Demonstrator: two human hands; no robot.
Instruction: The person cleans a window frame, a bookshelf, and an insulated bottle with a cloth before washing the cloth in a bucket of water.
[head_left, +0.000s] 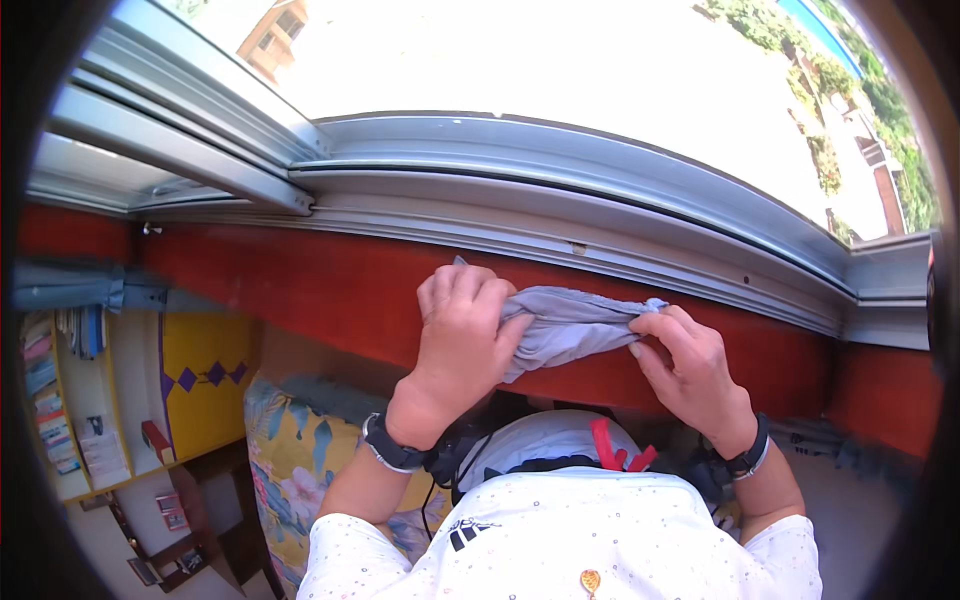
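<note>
A bunched grey-blue cloth (pixel 565 330) is stretched between my two hands, just above the reddish-brown window sill (pixel 330 290). My left hand (pixel 460 330) is closed round the cloth's left end, its thumb lying along the fabric and a small corner poking out beyond the fingers. At the other end, my right hand (pixel 690 365) pinches the cloth's tip between thumb and fingers. Folds hide some of the fingertips. Each wrist wears a dark band.
Beyond the sill runs a grey metal sliding-window track (pixel 560 230), with the window open to bright daylight. A sliding sash frame (pixel 180 150) stands at the left. Below left are a bed with a flowered yellow cover (pixel 300 460) and a bookshelf (pixel 95 400) beside a yellow cabinet door (pixel 205 390).
</note>
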